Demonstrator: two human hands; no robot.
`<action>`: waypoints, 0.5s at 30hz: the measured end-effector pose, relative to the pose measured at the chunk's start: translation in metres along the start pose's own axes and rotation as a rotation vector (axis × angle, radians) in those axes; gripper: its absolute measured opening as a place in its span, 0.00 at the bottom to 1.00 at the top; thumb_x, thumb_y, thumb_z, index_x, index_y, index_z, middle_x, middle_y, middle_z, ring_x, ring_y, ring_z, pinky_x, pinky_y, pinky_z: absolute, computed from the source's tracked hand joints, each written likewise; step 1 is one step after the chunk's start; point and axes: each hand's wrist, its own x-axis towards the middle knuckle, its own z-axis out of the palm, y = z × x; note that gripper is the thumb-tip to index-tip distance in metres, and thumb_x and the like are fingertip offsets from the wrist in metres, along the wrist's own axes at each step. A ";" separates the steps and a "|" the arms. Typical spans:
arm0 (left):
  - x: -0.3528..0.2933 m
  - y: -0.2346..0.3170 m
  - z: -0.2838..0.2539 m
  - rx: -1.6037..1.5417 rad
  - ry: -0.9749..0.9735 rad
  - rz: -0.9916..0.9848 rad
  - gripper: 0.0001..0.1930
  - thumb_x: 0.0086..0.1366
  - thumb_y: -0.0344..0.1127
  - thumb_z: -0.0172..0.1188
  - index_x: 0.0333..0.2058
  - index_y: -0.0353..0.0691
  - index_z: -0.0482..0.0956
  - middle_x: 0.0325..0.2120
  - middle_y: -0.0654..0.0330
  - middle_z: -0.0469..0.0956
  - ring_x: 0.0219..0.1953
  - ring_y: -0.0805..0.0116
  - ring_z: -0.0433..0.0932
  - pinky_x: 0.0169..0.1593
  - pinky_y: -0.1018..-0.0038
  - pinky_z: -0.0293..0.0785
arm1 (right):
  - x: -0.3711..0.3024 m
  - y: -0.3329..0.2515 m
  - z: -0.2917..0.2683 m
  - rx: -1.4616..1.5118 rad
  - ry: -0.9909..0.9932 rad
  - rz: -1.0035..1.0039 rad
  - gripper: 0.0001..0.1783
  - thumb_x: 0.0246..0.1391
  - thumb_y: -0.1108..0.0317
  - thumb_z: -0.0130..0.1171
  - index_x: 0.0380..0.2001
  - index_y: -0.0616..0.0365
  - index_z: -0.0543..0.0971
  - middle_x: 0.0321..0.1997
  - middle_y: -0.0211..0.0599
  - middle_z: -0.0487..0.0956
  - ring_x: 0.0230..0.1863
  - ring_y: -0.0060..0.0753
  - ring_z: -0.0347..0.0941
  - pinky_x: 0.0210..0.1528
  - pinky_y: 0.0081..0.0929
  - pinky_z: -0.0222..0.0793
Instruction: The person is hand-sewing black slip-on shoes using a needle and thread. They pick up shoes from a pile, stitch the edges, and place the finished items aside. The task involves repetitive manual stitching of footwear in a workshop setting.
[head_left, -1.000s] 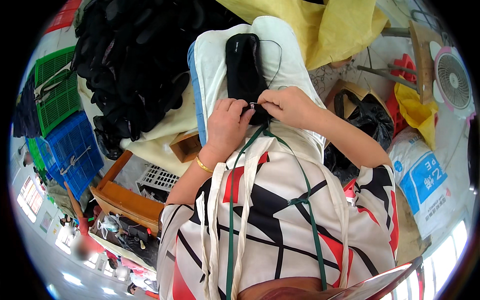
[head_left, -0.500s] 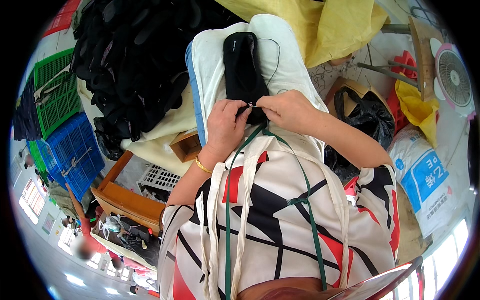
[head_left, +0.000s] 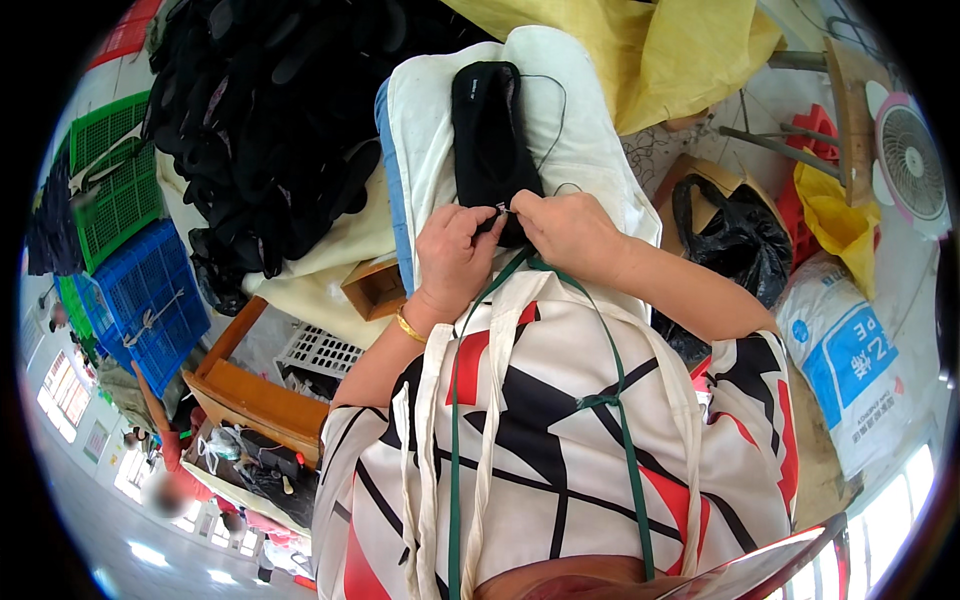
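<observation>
A black cloth shoe (head_left: 492, 130) lies on a white cloth pad (head_left: 425, 120) before me, its opening facing up. At its near end, my left hand (head_left: 455, 250) pinches the edge between thumb and fingers. Close beside it, my right hand (head_left: 570, 232) is closed, thumb and forefinger pressed on a thin, needle-like thing at a small pale spot on the shoe. A dark thread (head_left: 562, 110) loops from the shoe's far end over the pad toward my right hand. My fingertips hide part of the near end.
A large heap of black shoes (head_left: 270, 130) rises at the left. Green (head_left: 105, 180) and blue crates (head_left: 150, 290) stand beyond it. A wooden stool (head_left: 260, 395) is at lower left. On the right are a black plastic bag (head_left: 740, 235), a white sack (head_left: 840, 350) and a fan (head_left: 910, 150).
My right fingertips have shifted slightly at the shoe's near end, and the right hand has turned a little. The left hand keeps its pinch. The whole view has shifted slightly.
</observation>
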 end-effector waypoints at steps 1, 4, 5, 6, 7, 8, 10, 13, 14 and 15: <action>0.000 0.000 0.001 -0.005 0.007 -0.003 0.07 0.52 0.28 0.72 0.31 0.40 0.83 0.20 0.60 0.75 0.20 0.65 0.72 0.23 0.72 0.66 | 0.001 0.000 0.000 0.016 -0.012 0.011 0.05 0.54 0.71 0.54 0.32 0.58 0.69 0.20 0.46 0.77 0.24 0.56 0.75 0.27 0.50 0.68; 0.000 0.006 0.001 -0.042 0.000 -0.036 0.08 0.51 0.26 0.70 0.31 0.39 0.82 0.20 0.58 0.75 0.23 0.61 0.73 0.26 0.68 0.68 | 0.003 0.003 -0.001 0.088 -0.038 0.061 0.05 0.58 0.69 0.54 0.34 0.58 0.71 0.22 0.48 0.77 0.26 0.58 0.75 0.29 0.49 0.69; 0.001 0.008 0.001 -0.058 -0.007 -0.051 0.08 0.51 0.26 0.69 0.31 0.39 0.81 0.21 0.58 0.75 0.24 0.59 0.73 0.27 0.67 0.69 | 0.004 0.005 -0.002 0.128 -0.040 0.087 0.05 0.59 0.68 0.54 0.35 0.57 0.72 0.23 0.49 0.78 0.27 0.58 0.75 0.30 0.48 0.70; 0.000 0.008 0.001 -0.056 -0.005 -0.048 0.08 0.51 0.25 0.69 0.31 0.39 0.81 0.21 0.57 0.75 0.25 0.59 0.73 0.28 0.66 0.69 | 0.006 0.007 -0.002 0.169 -0.043 0.111 0.05 0.60 0.68 0.54 0.37 0.57 0.73 0.25 0.50 0.78 0.27 0.59 0.75 0.31 0.47 0.70; -0.001 0.008 0.001 -0.054 -0.002 -0.045 0.08 0.50 0.25 0.69 0.31 0.38 0.81 0.22 0.57 0.76 0.25 0.58 0.74 0.28 0.66 0.70 | 0.007 0.008 -0.002 0.197 -0.048 0.114 0.05 0.60 0.68 0.54 0.37 0.57 0.73 0.25 0.51 0.78 0.29 0.59 0.75 0.32 0.47 0.70; -0.002 0.008 0.002 -0.051 0.002 -0.043 0.08 0.50 0.25 0.69 0.31 0.38 0.81 0.22 0.57 0.76 0.26 0.58 0.75 0.29 0.66 0.70 | 0.008 0.010 -0.002 0.226 -0.054 0.117 0.06 0.61 0.68 0.54 0.36 0.58 0.73 0.26 0.52 0.78 0.30 0.59 0.75 0.32 0.46 0.70; -0.004 0.006 0.003 -0.077 0.025 -0.017 0.09 0.50 0.25 0.69 0.31 0.38 0.82 0.23 0.56 0.77 0.27 0.56 0.76 0.30 0.65 0.71 | 0.014 0.009 -0.001 0.247 -0.079 0.131 0.06 0.61 0.68 0.54 0.36 0.58 0.73 0.28 0.52 0.78 0.31 0.59 0.75 0.33 0.45 0.71; -0.003 0.004 0.001 -0.064 0.006 0.023 0.10 0.50 0.26 0.68 0.34 0.39 0.82 0.26 0.55 0.79 0.30 0.55 0.77 0.32 0.65 0.73 | 0.024 0.003 -0.004 0.259 -0.117 0.155 0.06 0.61 0.68 0.54 0.35 0.59 0.72 0.28 0.54 0.78 0.32 0.60 0.75 0.33 0.45 0.70; -0.002 0.005 -0.002 -0.055 0.001 0.043 0.10 0.51 0.27 0.68 0.34 0.39 0.82 0.27 0.56 0.79 0.30 0.55 0.78 0.33 0.65 0.74 | 0.022 0.004 -0.005 0.290 -0.126 0.154 0.07 0.61 0.67 0.54 0.35 0.59 0.72 0.28 0.55 0.78 0.33 0.61 0.75 0.33 0.47 0.70; 0.000 0.005 -0.004 -0.066 0.015 0.029 0.10 0.51 0.26 0.69 0.34 0.38 0.83 0.27 0.56 0.80 0.30 0.57 0.77 0.32 0.66 0.74 | 0.020 0.006 -0.005 0.317 -0.127 0.170 0.07 0.61 0.66 0.53 0.34 0.59 0.72 0.27 0.55 0.77 0.33 0.63 0.74 0.33 0.49 0.69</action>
